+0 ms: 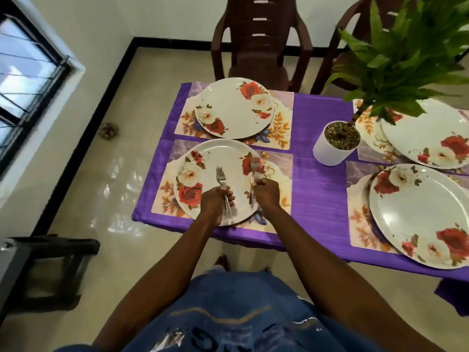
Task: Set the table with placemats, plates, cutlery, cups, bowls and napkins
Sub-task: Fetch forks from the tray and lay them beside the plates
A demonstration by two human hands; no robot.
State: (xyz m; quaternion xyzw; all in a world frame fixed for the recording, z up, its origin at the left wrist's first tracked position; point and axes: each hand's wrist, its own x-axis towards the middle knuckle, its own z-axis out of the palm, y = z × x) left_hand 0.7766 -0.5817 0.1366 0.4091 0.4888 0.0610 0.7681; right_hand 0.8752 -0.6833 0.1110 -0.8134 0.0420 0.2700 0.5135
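Note:
Over the near left floral plate (pixel 223 158), my left hand (pixel 214 199) grips a bunch of steel forks (pixel 221 177), tines pointing away from me. My right hand (pixel 266 193) pinches a single fork (pixel 253 171) by its handle, its tines above the plate's right rim. That plate lies on a floral placemat (pixel 278 171) on the purple tablecloth (pixel 317 189). A second plate (pixel 233 107) on its own placemat lies behind it. Two more plates, one near (pixel 421 219) and one far (pixel 416 133), lie on placemats at the right.
A white pot (pixel 332 151) with a leafy green plant (pixel 406 59) stands mid-table between the plate pairs. Two brown plastic chairs, one (pixel 258 47) at the middle and another (pixel 355 29) to its right, stand at the far side. A dark stool (pixel 50 265) is on the floor at my left.

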